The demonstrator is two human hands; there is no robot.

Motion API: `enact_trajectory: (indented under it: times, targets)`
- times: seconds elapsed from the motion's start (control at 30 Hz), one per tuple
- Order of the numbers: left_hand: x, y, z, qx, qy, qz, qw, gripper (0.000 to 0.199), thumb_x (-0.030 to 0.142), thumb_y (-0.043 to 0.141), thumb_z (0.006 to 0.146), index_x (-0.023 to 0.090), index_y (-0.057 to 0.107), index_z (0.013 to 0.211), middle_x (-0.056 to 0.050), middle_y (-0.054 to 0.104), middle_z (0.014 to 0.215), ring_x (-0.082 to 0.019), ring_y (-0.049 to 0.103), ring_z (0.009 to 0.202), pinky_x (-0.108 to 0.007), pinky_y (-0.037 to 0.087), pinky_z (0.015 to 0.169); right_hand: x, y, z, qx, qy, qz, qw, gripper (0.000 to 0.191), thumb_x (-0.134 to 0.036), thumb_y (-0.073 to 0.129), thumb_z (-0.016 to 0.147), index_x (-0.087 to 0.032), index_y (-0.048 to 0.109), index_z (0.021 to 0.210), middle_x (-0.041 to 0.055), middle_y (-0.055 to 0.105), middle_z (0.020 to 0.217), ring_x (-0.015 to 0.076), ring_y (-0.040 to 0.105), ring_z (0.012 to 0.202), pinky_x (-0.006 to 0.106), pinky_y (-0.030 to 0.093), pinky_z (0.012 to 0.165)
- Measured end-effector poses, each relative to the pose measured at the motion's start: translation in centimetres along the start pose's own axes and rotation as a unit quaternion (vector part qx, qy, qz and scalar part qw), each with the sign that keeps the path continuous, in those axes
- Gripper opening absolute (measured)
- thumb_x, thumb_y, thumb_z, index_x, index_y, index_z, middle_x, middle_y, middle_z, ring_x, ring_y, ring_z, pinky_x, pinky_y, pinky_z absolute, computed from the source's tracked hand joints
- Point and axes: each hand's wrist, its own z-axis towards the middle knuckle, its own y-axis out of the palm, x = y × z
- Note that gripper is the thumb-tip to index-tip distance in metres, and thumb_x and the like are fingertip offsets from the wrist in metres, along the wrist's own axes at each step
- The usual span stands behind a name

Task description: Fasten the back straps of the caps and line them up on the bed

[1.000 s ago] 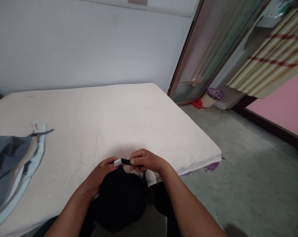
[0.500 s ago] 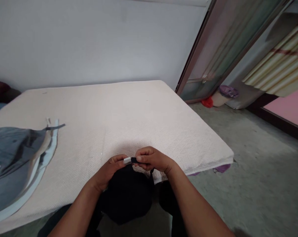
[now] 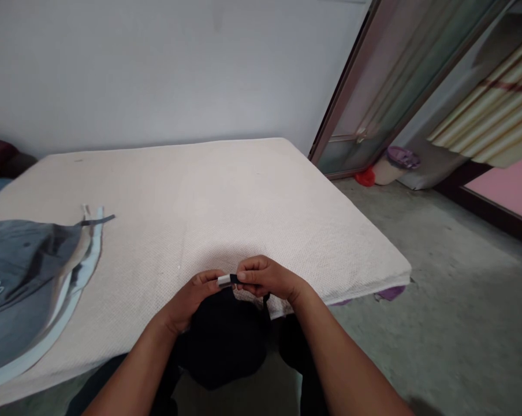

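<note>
A black cap (image 3: 226,346) hangs below my hands at the near edge of the bed, its back strap uppermost. My left hand (image 3: 195,297) is closed on the strap's silver metal buckle (image 3: 223,281), thumb on the near side. Close beside it, my right hand (image 3: 264,277) pinches the black strap (image 3: 234,279) between thumb and fingers. Only a short bit of strap shows between buckle and right thumb. Left of my hands lies a stack of caps, a grey one (image 3: 22,260) with white lettering on top.
A pale textured cover (image 3: 209,190) spreads over the bed, reaching back to a white wall (image 3: 170,69). Right of it are the concrete floor (image 3: 451,271), a bin with a purple liner (image 3: 395,164), a red bag (image 3: 365,176), and a striped curtain (image 3: 495,110).
Slightly less black strap shows between the buckle and my right fingers. Both hands stay in nearly the same place; the view has shifted a little.
</note>
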Motion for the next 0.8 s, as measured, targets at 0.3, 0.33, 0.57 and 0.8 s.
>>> enact_trajectory:
  times: [0.3,0.33,0.57,0.8]
  targets:
    - [0.26,0.25,-0.22,-0.021,0.000,0.000,1.000,0.015,0.027,0.075,0.072,0.018,0.070,0.083,0.001,0.066,0.065,-0.007,0.054,0.052,-0.019,0.037,0.052,0.07,0.11,0.24,-0.004,-0.002,0.007,1.000,0.024,-0.037,0.061,0.081,-0.013,0.060,0.076,-0.0061,0.044,0.052,0.0036,0.030,0.042,0.018,0.019,0.038]
    - [0.33,0.30,-0.21,-0.022,0.000,0.001,1.000,0.015,0.027,0.075,0.072,0.018,0.070,0.083,0.001,0.066,0.066,-0.007,0.054,0.052,-0.019,0.037,0.052,0.03,0.13,0.24,-0.006,-0.001,0.005,1.000,0.024,-0.037,0.061,0.082,-0.013,0.060,0.076,-0.0062,0.044,0.051,0.0035,0.030,0.041,0.018,0.020,0.038]
    - [0.31,0.07,-0.06,-0.025,-0.006,0.026,0.999,0.017,0.029,0.075,0.070,0.016,0.067,0.078,0.003,0.060,0.058,-0.006,0.048,0.046,-0.018,0.032,0.046,0.04,0.01,0.27,-0.009,0.003,-0.015,1.000,0.026,-0.038,0.063,0.081,-0.013,0.060,0.076,-0.0070,0.044,0.051,0.0027,0.031,0.042,0.016,0.021,0.038]
    - [0.19,-0.21,0.01,-0.012,-0.011,0.012,1.000,0.019,0.026,0.076,0.067,0.016,0.066,0.081,0.003,0.062,0.059,-0.007,0.049,0.047,-0.018,0.034,0.047,0.08,0.00,0.25,-0.026,0.000,0.000,1.000,0.027,-0.039,0.064,0.080,-0.012,0.060,0.076,-0.0078,0.042,0.049,0.0028,0.029,0.041,0.017,0.019,0.037]
